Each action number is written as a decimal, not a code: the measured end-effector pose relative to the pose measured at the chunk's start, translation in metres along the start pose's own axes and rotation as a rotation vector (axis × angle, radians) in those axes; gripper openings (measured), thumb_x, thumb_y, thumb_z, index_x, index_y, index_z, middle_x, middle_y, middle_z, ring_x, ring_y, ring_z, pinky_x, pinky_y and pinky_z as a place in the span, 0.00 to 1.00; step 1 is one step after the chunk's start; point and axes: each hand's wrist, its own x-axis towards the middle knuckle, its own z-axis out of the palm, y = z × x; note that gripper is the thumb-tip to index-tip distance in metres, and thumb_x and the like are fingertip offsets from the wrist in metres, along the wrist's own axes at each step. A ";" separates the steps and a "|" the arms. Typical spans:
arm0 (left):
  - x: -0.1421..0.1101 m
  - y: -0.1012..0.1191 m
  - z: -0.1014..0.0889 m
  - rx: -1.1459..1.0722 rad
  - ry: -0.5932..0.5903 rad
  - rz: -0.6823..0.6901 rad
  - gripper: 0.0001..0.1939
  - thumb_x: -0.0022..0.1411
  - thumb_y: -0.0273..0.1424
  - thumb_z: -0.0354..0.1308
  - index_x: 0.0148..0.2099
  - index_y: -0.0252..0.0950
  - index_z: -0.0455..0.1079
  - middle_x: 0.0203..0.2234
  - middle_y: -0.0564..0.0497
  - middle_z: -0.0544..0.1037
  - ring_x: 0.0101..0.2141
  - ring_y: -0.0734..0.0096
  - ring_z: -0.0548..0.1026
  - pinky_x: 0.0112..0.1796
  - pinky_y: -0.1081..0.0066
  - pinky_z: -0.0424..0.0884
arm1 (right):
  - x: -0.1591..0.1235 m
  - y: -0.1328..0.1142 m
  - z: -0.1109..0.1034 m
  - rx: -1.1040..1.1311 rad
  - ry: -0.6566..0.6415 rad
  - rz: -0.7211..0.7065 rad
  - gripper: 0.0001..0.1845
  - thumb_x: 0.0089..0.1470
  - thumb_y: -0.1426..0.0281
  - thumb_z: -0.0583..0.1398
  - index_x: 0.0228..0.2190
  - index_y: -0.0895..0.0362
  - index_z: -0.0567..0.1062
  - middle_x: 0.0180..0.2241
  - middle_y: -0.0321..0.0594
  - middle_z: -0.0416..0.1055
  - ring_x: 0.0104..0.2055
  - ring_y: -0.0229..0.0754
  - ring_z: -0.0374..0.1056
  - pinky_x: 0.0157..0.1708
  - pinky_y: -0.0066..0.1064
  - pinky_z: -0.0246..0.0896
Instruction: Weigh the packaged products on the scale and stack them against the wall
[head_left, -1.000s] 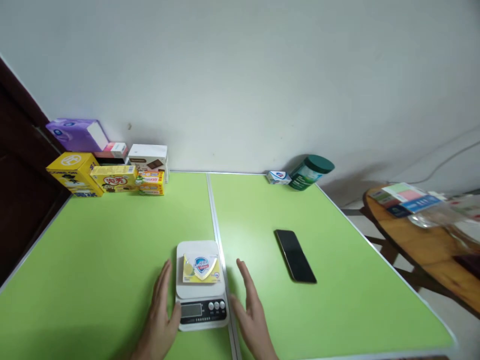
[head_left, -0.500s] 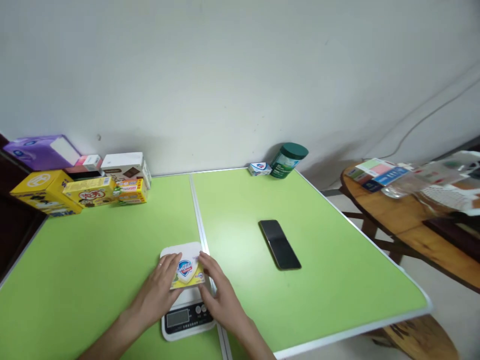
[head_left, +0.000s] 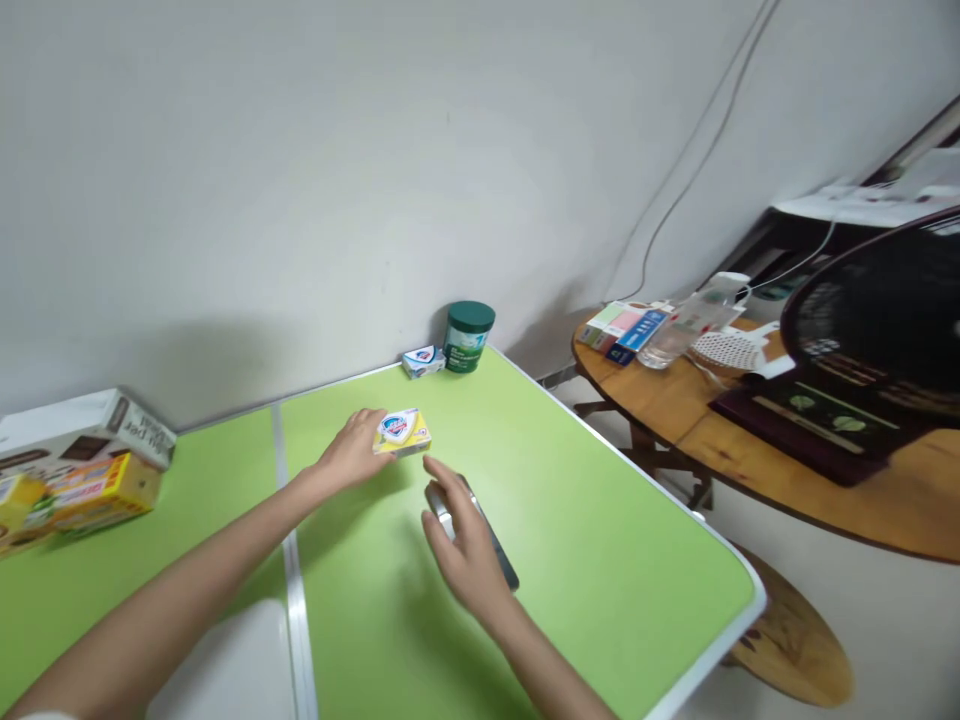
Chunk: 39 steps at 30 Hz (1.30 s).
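Note:
A yellow and white soap box [head_left: 403, 432] is gripped at its left end by my left hand [head_left: 357, 445], held above the green table. My right hand [head_left: 463, 540] hangs over the phone [head_left: 498, 552] with fingers apart and nothing in them; it partly hides the phone. Farther back, a blue and white soap box [head_left: 424, 361] sits beside a green lidded tub [head_left: 469, 337] near the wall. At the lower left, the white scale [head_left: 229, 670] shows only in part, beyond my left forearm and cut by the frame edge.
Several boxes, among them a white carton [head_left: 90, 430] and a yellow-orange box [head_left: 109, 492], line the table's left back. To the right stands a wooden table [head_left: 675, 430] with a clear jug [head_left: 694, 320] and a dark appliance [head_left: 862, 380]. A stool [head_left: 802, 640] is below.
The yellow soap box has left the scale and moved right and away in my left hand. My right hand has let go of it and moved over the phone. The view has turned right.

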 end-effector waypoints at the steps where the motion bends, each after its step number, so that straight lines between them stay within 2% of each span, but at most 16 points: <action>1: 0.025 0.002 0.006 0.010 0.005 -0.009 0.30 0.51 0.30 0.60 0.57 0.30 0.60 0.51 0.39 0.69 0.52 0.57 0.65 0.51 0.66 0.61 | 0.021 0.013 -0.011 -0.015 0.014 0.004 0.28 0.53 0.74 0.52 0.56 0.51 0.60 0.59 0.43 0.57 0.61 0.46 0.54 0.59 0.45 0.52; 4: 0.094 0.007 0.025 0.045 0.048 -0.035 0.28 0.50 0.31 0.60 0.54 0.30 0.63 0.50 0.39 0.70 0.51 0.55 0.66 0.49 0.66 0.62 | 0.083 0.061 -0.035 -0.064 0.049 0.057 0.27 0.49 0.74 0.51 0.53 0.56 0.64 0.56 0.48 0.62 0.57 0.48 0.60 0.57 0.47 0.55; 8: 0.164 0.008 0.047 0.086 0.112 -0.068 0.28 0.49 0.30 0.60 0.53 0.30 0.63 0.49 0.39 0.71 0.50 0.53 0.67 0.48 0.65 0.62 | 0.145 0.117 -0.046 -0.120 0.099 0.027 0.29 0.46 0.75 0.49 0.52 0.59 0.65 0.53 0.51 0.65 0.54 0.49 0.64 0.54 0.50 0.59; 12: 0.209 0.004 0.060 0.106 0.145 -0.070 0.27 0.50 0.32 0.61 0.53 0.31 0.64 0.49 0.40 0.71 0.49 0.54 0.66 0.47 0.65 0.62 | 0.186 0.144 -0.042 -0.148 0.124 -0.034 0.31 0.44 0.78 0.50 0.52 0.56 0.64 0.54 0.47 0.63 0.56 0.48 0.61 0.56 0.48 0.56; 17: 0.238 -0.006 0.067 0.107 0.178 -0.048 0.26 0.50 0.32 0.60 0.51 0.29 0.65 0.47 0.38 0.71 0.50 0.53 0.65 0.49 0.64 0.61 | 0.227 0.159 -0.036 -0.184 0.146 -0.085 0.34 0.43 0.80 0.50 0.54 0.59 0.62 0.54 0.50 0.60 0.59 0.50 0.55 0.60 0.47 0.50; 22: 0.234 -0.011 0.075 0.079 0.288 -0.002 0.23 0.55 0.30 0.56 0.54 0.32 0.63 0.54 0.40 0.62 0.56 0.55 0.57 0.54 0.63 0.56 | 0.252 0.169 -0.032 -0.211 0.161 -0.085 0.35 0.42 0.80 0.51 0.55 0.60 0.61 0.55 0.50 0.58 0.59 0.53 0.52 0.61 0.48 0.45; 25: 0.227 -0.012 0.079 0.051 0.321 0.024 0.22 0.57 0.28 0.55 0.54 0.32 0.63 0.52 0.40 0.61 0.56 0.56 0.56 0.55 0.62 0.56 | 0.256 0.172 -0.029 -0.221 0.164 -0.076 0.36 0.41 0.81 0.51 0.55 0.60 0.61 0.55 0.51 0.57 0.60 0.54 0.52 0.61 0.49 0.44; 29: 0.229 -0.016 0.079 0.004 0.311 0.065 0.20 0.57 0.26 0.54 0.53 0.32 0.64 0.49 0.41 0.63 0.54 0.56 0.58 0.54 0.60 0.58 | 0.253 0.171 -0.027 -0.230 0.175 -0.061 0.36 0.41 0.80 0.51 0.55 0.62 0.62 0.54 0.52 0.57 0.59 0.53 0.53 0.61 0.47 0.45; 33: 0.230 -0.017 0.072 -0.060 0.277 0.118 0.22 0.55 0.24 0.56 0.53 0.35 0.63 0.50 0.43 0.64 0.56 0.57 0.56 0.55 0.58 0.57 | 0.245 0.164 -0.031 -0.234 0.178 -0.039 0.35 0.41 0.79 0.51 0.55 0.60 0.62 0.53 0.51 0.59 0.58 0.53 0.54 0.60 0.49 0.47; 36: 0.199 -0.014 0.061 -0.115 0.279 0.125 0.24 0.56 0.25 0.55 0.56 0.35 0.61 0.54 0.43 0.61 0.59 0.55 0.53 0.57 0.53 0.53 | 0.228 0.146 -0.029 -0.217 0.123 -0.018 0.33 0.42 0.77 0.51 0.53 0.61 0.64 0.51 0.52 0.63 0.52 0.53 0.61 0.54 0.52 0.55; 37: 0.178 -0.014 0.056 -0.131 0.278 0.120 0.23 0.56 0.25 0.55 0.55 0.35 0.61 0.55 0.42 0.61 0.59 0.55 0.53 0.57 0.52 0.52 | 0.218 0.137 -0.026 -0.203 0.086 -0.014 0.31 0.42 0.76 0.51 0.52 0.60 0.65 0.49 0.52 0.65 0.49 0.51 0.64 0.51 0.52 0.59; 39: 0.120 -0.017 0.046 -0.152 0.263 0.104 0.19 0.57 0.25 0.53 0.52 0.34 0.65 0.54 0.42 0.63 0.58 0.58 0.56 0.58 0.55 0.54 | 0.190 0.111 -0.013 -0.162 -0.013 -0.015 0.27 0.44 0.74 0.51 0.48 0.58 0.69 0.45 0.48 0.69 0.44 0.49 0.68 0.46 0.48 0.65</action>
